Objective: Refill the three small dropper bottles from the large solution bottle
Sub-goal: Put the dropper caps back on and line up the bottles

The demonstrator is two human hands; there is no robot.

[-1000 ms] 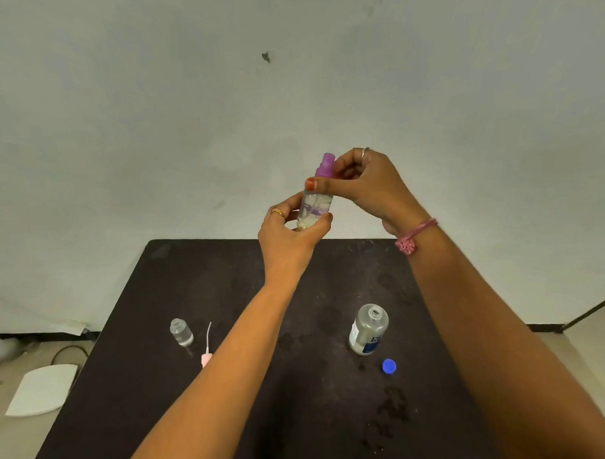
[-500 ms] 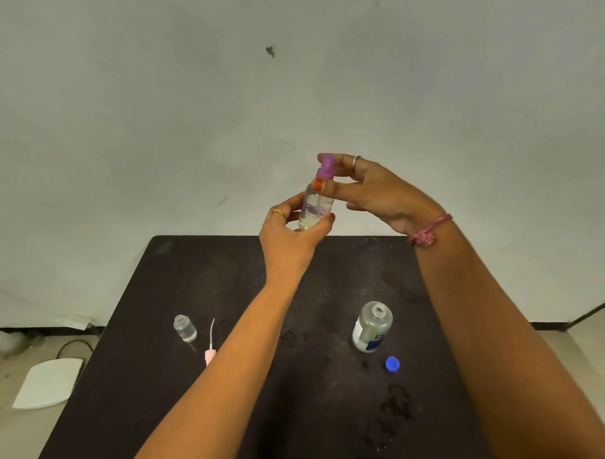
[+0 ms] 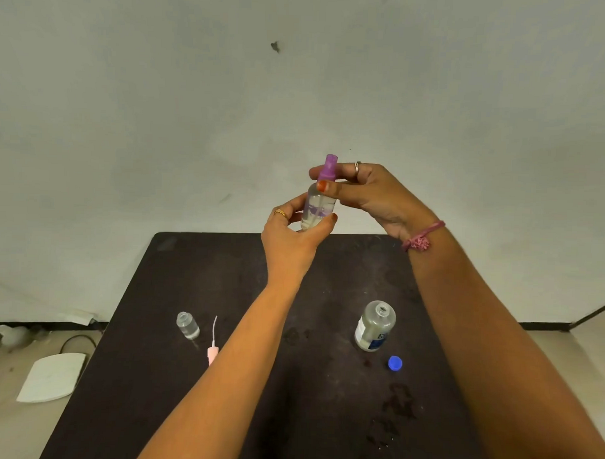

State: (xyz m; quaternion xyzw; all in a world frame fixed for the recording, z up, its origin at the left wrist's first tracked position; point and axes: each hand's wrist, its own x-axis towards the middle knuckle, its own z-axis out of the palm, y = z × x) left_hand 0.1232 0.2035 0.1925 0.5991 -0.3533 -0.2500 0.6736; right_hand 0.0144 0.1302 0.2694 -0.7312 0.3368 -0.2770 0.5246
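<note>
Purple cap (image 3: 329, 167); blue cap (image 3: 395, 363); dark table (image 3: 176, 280); pink wristband (image 3: 421, 237).

cap (image 3: 395, 363) right of large bottle (image 3: 375, 326)

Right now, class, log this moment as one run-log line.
left hand: holds purple-capped bottle | right hand: on purple cap | large bottle: open, upright | blue cap: on table

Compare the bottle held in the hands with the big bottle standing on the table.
The held bottle carries a purple top; the big bottle is uncapped, its blue cap lying beside it. The held bottle is slimmer and raised in both hands; the big bottle stands untouched on the table. Both are clear plastic.
</note>
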